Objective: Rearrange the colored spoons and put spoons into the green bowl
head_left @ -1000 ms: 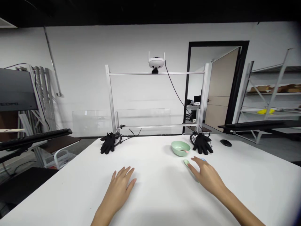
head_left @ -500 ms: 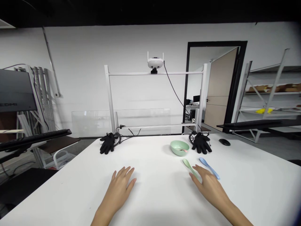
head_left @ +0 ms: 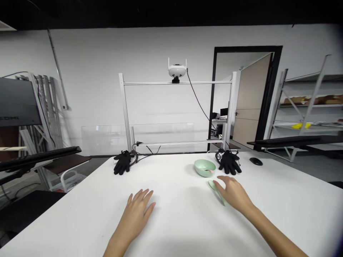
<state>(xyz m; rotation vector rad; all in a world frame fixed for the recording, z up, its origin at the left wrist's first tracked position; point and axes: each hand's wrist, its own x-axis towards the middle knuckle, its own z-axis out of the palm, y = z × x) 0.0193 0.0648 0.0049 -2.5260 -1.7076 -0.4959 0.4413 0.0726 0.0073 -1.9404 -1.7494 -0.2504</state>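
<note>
My left hand [head_left: 137,210] rests at the left with its fingers spread, holding nothing. On the right, my right hand [head_left: 235,192] reaches forward over the table, its thumb and index finger apart; the other fingers are mostly hidden. Beside its thumb lies a light green spoon [head_left: 220,196], partly covered by the thumb. A light green bowl [head_left: 201,170] stands just beyond my right fingertips, with a pink-handled utensil [head_left: 210,171] inside. No blue spoon shows; my right hand and forearm cover where it lay.
Two black gloves [head_left: 122,163] [head_left: 229,163] with cables lie at the table's far edge. A black computer mouse [head_left: 256,161] sits at the back right. A metal frame [head_left: 177,83] carrying a white camera-like device [head_left: 177,70] rises behind the white table [head_left: 171,221].
My right hand has moved forward and slightly right, above the spot where the blue spoon lay, and now hides that spoon. My left hand, the bowl and the green spoon have stayed put.
</note>
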